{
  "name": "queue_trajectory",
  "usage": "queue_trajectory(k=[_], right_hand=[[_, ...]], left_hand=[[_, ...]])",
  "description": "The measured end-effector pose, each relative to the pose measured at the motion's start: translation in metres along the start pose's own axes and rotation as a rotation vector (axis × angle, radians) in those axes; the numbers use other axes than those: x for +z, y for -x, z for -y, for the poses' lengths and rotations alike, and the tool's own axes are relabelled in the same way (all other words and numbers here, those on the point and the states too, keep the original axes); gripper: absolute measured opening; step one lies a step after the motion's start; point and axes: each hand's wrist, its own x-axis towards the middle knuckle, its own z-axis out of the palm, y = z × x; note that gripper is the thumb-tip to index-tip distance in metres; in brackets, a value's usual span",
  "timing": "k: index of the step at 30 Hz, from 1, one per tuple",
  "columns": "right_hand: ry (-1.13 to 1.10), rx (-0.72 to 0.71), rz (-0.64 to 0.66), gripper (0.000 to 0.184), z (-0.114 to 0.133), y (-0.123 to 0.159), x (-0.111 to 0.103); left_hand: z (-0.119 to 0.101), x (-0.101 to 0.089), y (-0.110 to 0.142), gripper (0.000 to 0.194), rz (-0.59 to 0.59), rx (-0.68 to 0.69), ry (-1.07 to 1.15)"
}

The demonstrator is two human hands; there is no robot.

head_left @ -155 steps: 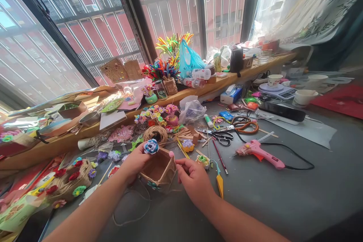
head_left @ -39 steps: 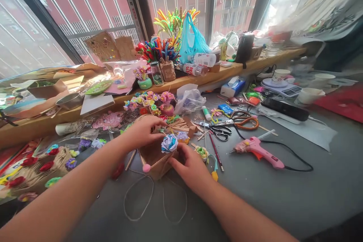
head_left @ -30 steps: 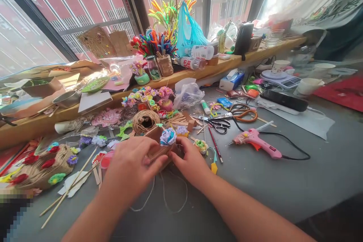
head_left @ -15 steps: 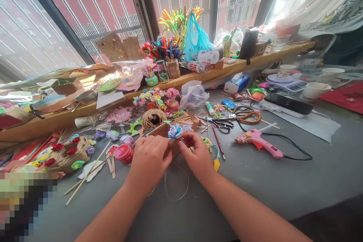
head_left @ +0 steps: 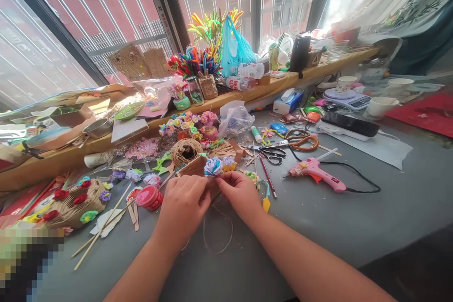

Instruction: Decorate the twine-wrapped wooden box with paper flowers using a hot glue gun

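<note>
My left hand (head_left: 184, 200) is closed over the near side of a brown cardboard box (head_left: 194, 168), its fingers bent around the edge. My right hand (head_left: 242, 196) is closed too, thumb and fingertips pinched at the box's edge; what sits in the pinch is hidden. Just beyond the fingertips are a blue-and-white paper flower (head_left: 213, 166) and a purple-and-yellow paper flower (head_left: 229, 164). A thin string (head_left: 232, 231) hangs in a loop below the hands onto the grey table. Behind the box lies a roll of twine (head_left: 186, 151).
On the right lie a pink glue gun (head_left: 320, 174) with its cord, scissors (head_left: 273, 153) and a pencil (head_left: 268, 177). A red-lidded jar (head_left: 149, 197), wooden sticks (head_left: 102, 226) and a flower-covered twine piece (head_left: 76, 203) are at left. A cluttered shelf (head_left: 262, 92) runs behind.
The view has shifted slightly, so the scene sits a little further left. My right hand has tilted inward, its fingertips closer to the left hand beneath the flowers. Both hands stay at the box.
</note>
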Motion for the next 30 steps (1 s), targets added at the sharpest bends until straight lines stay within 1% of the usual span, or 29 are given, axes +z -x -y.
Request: queue_trajectory(k=[2,4,7,10,12,15,17,18,19,20,21,22,23,24,25,26,27,28,30], right_hand=[[-0.056,0.034,0.013,0.023,0.000,0.000,0.001],[-0.122,0.062,0.032,0.027,0.000,0.001,0.002],[-0.224,0.101,0.070,0.034,0.003,0.005,0.001],[-0.290,0.126,0.095,0.039,0.006,0.010,0.000],[-0.297,0.133,0.097,0.040,0.006,0.014,0.002],[-0.248,0.129,0.095,0.040,0.008,0.023,0.002],[-0.204,0.102,0.089,0.037,0.013,0.031,-0.011],[-0.147,0.059,0.068,0.034,0.018,0.036,-0.024],[-0.096,0.013,0.038,0.031,0.023,0.039,-0.043],[0.099,-0.122,-0.038,0.028,0.028,0.042,-0.068],[0.324,-0.245,-0.160,0.026,0.033,0.043,-0.096],[0.528,-0.354,-0.330,0.027,0.036,0.043,-0.128],[0.685,-0.426,-0.510,0.028,0.039,0.041,-0.160],[0.834,-0.392,-0.593,0.030,0.040,0.038,-0.190],[0.955,-0.270,-0.624,0.033,0.039,0.035,-0.217],[1.021,-0.133,-0.589,0.039,0.036,0.033,-0.239],[1.051,-0.054,-0.530,0.045,0.033,0.030,-0.255],[1.080,-0.005,-0.483,0.051,0.030,0.028,-0.266],[1.130,0.017,-0.391,0.058,0.027,0.026,-0.274]], left_hand=[[-0.001,-0.001,0.000,0.009,0.002,-0.003,-0.003],[-0.003,-0.002,0.000,0.005,-0.018,-0.010,0.004],[-0.005,-0.002,0.002,0.012,-0.080,0.003,0.029],[-0.006,0.000,0.004,0.006,-0.138,0.044,0.038],[-0.003,0.003,0.005,0.007,-0.159,0.064,0.037],[0.003,0.006,0.006,0.011,-0.175,0.070,0.047],[0.008,0.008,0.006,0.012,-0.189,0.058,0.063],[0.009,0.009,0.007,0.012,-0.192,0.049,0.075],[0.010,0.009,0.008,0.011,-0.190,0.040,0.091],[0.011,0.010,0.009,0.011,-0.182,0.030,0.112],[0.010,0.010,0.009,0.011,-0.168,0.017,0.135],[0.010,0.010,0.010,0.011,-0.153,0.002,0.160],[0.009,0.011,0.011,0.011,-0.141,-0.016,0.181],[0.008,0.011,0.011,0.011,-0.131,-0.035,0.196],[0.007,0.012,0.011,0.011,-0.123,-0.049,0.207],[0.006,0.012,0.011,0.011,-0.115,-0.060,0.215],[0.006,0.011,0.010,0.011,-0.108,-0.067,0.220],[0.006,0.011,0.010,0.012,-0.098,-0.074,0.224],[0.007,0.009,0.008,0.013,-0.062,-0.098,0.236]])
